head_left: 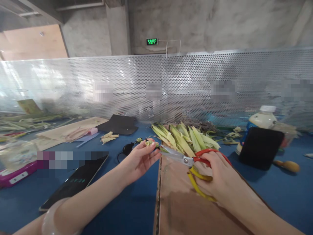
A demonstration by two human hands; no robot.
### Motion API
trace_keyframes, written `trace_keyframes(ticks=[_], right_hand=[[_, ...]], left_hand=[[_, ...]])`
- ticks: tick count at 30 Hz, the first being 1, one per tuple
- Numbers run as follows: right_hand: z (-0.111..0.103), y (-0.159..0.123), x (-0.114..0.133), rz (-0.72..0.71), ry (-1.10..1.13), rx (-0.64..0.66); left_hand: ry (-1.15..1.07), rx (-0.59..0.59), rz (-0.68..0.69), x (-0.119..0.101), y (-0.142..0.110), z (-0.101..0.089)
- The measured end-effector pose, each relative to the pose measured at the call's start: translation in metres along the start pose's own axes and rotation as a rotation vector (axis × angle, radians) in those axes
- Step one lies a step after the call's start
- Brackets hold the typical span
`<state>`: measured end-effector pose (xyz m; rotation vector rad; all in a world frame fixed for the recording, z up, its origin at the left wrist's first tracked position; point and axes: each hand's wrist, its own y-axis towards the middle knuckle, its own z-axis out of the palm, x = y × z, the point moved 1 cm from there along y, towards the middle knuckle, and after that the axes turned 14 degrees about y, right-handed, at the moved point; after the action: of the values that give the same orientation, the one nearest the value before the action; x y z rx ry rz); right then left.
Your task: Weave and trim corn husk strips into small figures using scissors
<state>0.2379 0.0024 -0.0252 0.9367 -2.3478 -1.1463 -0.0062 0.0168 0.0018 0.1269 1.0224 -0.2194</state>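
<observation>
My left hand [144, 156] pinches a small pale-green piece [149, 143] that looks like plant material; its exact kind is hard to make out. My right hand [217, 176] is wrapped round the scissors [186, 160], which have one red and one yellow handle. The metal blades point left, their tips close to the left hand's fingers. Behind the scissors lies a pile of green and pale leaves, like corn husks [181, 137], on the far end of a brown board [181, 202].
Left on the blue table are a dark phone [75, 179], a purple power strip [22, 174], black sheet [118, 124] and beige paper [78, 129]. To the right stand a bottle [262, 119], a black rectangular object [261, 148] and a wooden-handled tool [290, 165]. A perforated metal screen [195, 78] rises behind.
</observation>
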Motion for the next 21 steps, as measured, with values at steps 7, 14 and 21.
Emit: trace_keyframes(ticks=[7,14,21], right_hand=[[-0.0030,0.0024,0.0031,0.008,0.034,-0.005],[-0.0027,0.0000,0.0005,0.049,0.059,0.049],[-0.0037,-0.0003,0.0003,0.004,0.067,0.034]], left_hand=[[0.006,0.014,-0.003,-0.0011,-0.0003,0.0019],[0.005,0.041,-0.006,-0.0012,-0.0007,0.0014],[0.007,0.038,0.002,-0.0013,-0.0010,0.0009]])
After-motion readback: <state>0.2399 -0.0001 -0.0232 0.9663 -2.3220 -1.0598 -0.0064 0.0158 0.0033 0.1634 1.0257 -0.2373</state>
